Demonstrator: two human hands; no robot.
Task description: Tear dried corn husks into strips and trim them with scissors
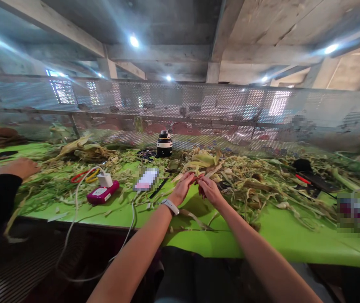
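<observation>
My left hand (183,186) and my right hand (209,188) meet over the green table (274,237), fingers pinched together on a strip of pale corn husk (199,174) between them. A white watch band (170,206) sits on my left wrist. Both forearms reach forward from the near edge. Dried husks and leaves (246,176) lie heaped just beyond the hands.
A magenta power bank with a white charger (103,191) and cable lies left of my hands. A black-and-white cylinder (164,144) stands by the perforated metal screen (180,109). Another person's hand (19,167) in a black sleeve rests far left. Red-handled tools (306,181) lie right.
</observation>
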